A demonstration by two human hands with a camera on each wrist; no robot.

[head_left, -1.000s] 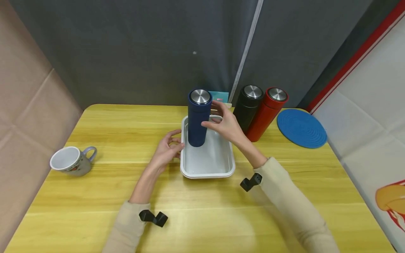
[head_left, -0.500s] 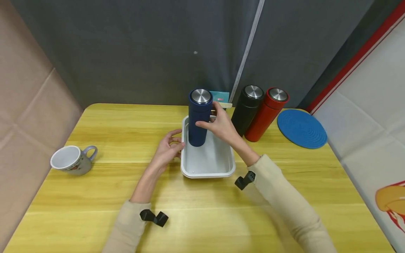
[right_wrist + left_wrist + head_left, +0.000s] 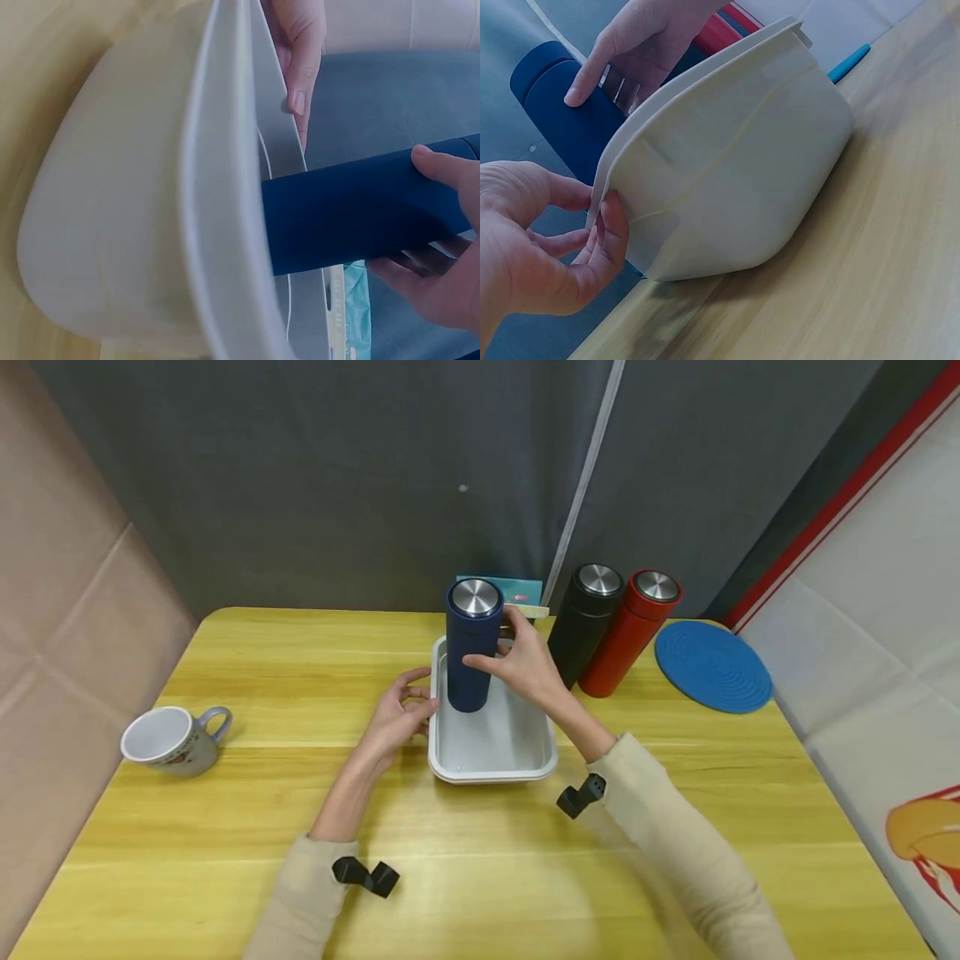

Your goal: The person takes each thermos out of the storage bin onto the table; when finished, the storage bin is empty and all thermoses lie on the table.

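A dark blue flask (image 3: pixel 472 647) with a steel lid stands upright in the far left part of a white tray (image 3: pixel 495 752) at the table's middle. My right hand (image 3: pixel 510 660) grips the flask's body, thumb in front and fingers behind. The right wrist view shows the flask (image 3: pixel 360 210) rising from the tray (image 3: pixel 112 195) with that hand (image 3: pixel 442 277) round it. My left hand (image 3: pixel 408 702) holds the tray's left rim. In the left wrist view its thumb (image 3: pixel 611 221) lies on the outer wall of the tray (image 3: pixel 735 172) and its fingers curl over the rim.
A black flask (image 3: pixel 585 618) and a red flask (image 3: pixel 630 635) stand close together right of the tray. A round blue mat (image 3: pixel 712 664) lies at the far right, a mug (image 3: pixel 168 741) on its side at the left, a teal card (image 3: pixel 521 587) behind the tray.
My right hand has closed more firmly round the blue flask and its wrist has drawn slightly left. Flask, tray and left hand have hardly moved.
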